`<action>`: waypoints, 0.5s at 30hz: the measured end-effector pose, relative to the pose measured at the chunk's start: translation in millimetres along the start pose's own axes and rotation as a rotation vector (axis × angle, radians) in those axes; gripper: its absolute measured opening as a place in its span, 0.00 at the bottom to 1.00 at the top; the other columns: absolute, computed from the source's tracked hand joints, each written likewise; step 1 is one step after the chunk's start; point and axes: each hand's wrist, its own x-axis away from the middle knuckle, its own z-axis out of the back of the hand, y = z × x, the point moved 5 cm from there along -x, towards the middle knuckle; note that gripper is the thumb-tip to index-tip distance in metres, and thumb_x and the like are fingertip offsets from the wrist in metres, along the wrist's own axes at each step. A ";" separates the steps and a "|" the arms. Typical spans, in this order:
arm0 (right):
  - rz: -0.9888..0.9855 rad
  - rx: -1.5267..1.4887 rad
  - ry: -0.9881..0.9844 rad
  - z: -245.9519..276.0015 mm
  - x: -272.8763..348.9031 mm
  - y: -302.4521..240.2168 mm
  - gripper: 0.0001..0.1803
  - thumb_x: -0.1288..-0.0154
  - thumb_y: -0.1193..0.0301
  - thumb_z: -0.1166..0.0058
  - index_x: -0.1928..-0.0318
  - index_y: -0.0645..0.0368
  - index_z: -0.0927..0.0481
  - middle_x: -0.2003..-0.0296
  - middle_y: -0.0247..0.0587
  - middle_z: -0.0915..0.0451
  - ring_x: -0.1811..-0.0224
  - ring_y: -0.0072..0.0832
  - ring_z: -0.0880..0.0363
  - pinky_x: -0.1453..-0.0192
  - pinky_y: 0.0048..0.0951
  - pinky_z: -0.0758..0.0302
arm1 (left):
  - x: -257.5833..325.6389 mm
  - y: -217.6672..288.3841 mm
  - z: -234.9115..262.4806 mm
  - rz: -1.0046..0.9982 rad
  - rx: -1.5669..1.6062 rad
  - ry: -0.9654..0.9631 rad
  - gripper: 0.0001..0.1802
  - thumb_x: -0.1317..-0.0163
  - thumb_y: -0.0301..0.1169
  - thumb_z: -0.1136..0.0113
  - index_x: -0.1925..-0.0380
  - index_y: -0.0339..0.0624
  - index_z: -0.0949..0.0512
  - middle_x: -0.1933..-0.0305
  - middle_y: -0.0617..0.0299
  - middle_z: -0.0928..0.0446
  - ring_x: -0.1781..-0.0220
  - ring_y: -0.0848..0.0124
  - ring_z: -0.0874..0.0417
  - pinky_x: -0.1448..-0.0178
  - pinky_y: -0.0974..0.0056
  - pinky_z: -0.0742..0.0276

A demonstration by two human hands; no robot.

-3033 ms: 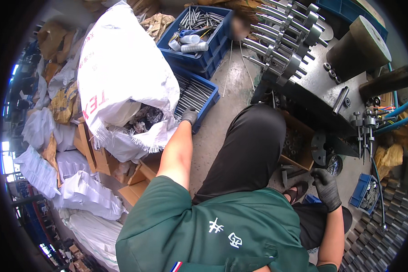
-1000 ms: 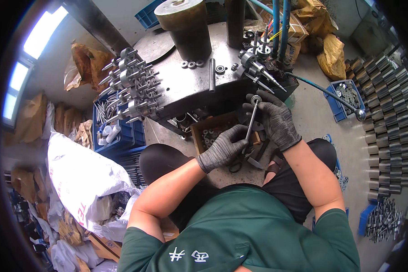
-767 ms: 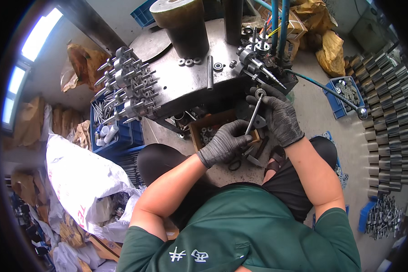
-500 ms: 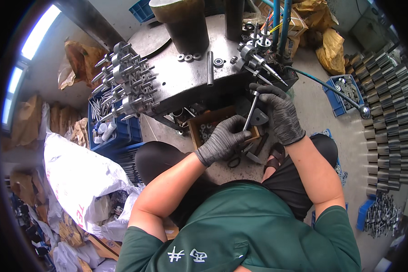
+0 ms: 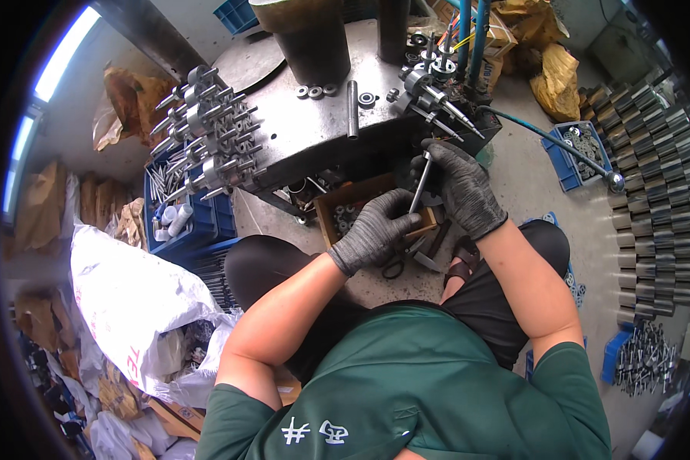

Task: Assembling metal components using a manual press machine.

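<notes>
Both my hands wear grey knit gloves and meet above the floor, in front of the bench. A slim metal shaft (image 5: 420, 184) slants between them, its upper end leaning to the right. My left hand (image 5: 374, 232) pinches the lower end between thumb and fingers. Around the upper end, close to a small bright ring or collar, the fingers of my right hand (image 5: 468, 192) are closed. Beneath the hands stands a wooden box (image 5: 331, 228) of small round metal parts, partly covered by the left glove.
The metal bench (image 5: 307, 130) holds stacked rotors with shafts (image 5: 211, 138) at left, more rotors (image 5: 429, 100) at right, a loose rod (image 5: 353, 111) and several bearings (image 5: 366, 100). A ball-ended lever (image 5: 614, 182) juts out right. A white sack (image 5: 142, 299) lies left; metal cylinders (image 5: 659, 215) line the right.
My right hand has turned slightly and now covers more of the dark plate behind it. The shaft still slants between both hands. The whole view has shifted a little.
</notes>
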 end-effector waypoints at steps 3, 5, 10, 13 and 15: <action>-0.002 0.052 0.040 -4.2 3.1 -3.9 0.19 0.26 0.63 0.42 0.40 0.57 0.22 0.58 0.43 0.14 0.57 0.32 0.14 0.51 0.39 0.14 | 1.2 2.1 1.2 0.024 0.017 0.002 0.14 0.32 0.33 0.33 0.50 0.41 0.20 0.60 0.64 0.18 0.60 0.79 0.20 0.56 0.68 0.20; -0.003 0.092 0.058 -5.7 2.9 -3.7 0.19 0.25 0.62 0.43 0.40 0.57 0.22 0.59 0.43 0.14 0.57 0.31 0.14 0.52 0.39 0.13 | 3.8 3.0 0.9 0.108 0.064 -0.043 0.17 0.33 0.32 0.35 0.47 0.36 0.22 0.55 0.59 0.19 0.55 0.74 0.20 0.52 0.64 0.19; -0.049 0.034 -0.008 -7.9 -1.0 17.3 0.20 0.24 0.61 0.46 0.40 0.60 0.22 0.57 0.43 0.15 0.55 0.31 0.14 0.51 0.34 0.14 | 3.6 5.7 5.9 0.028 0.051 -0.003 0.16 0.31 0.32 0.35 0.47 0.38 0.21 0.55 0.61 0.18 0.56 0.76 0.19 0.53 0.67 0.19; -0.057 0.081 -0.026 -21.4 5.3 29.7 0.20 0.24 0.61 0.46 0.41 0.61 0.23 0.54 0.43 0.16 0.53 0.28 0.15 0.48 0.29 0.16 | 2.3 -8.2 11.9 0.004 0.081 0.060 0.15 0.31 0.32 0.35 0.47 0.38 0.21 0.55 0.63 0.18 0.55 0.78 0.19 0.51 0.69 0.20; -0.024 0.113 -0.067 -22.2 5.2 31.0 0.19 0.24 0.62 0.46 0.41 0.61 0.23 0.54 0.43 0.16 0.54 0.26 0.16 0.47 0.28 0.17 | 2.4 -8.4 9.8 0.042 0.126 0.067 0.15 0.30 0.31 0.35 0.47 0.38 0.21 0.54 0.63 0.18 0.54 0.77 0.19 0.50 0.68 0.20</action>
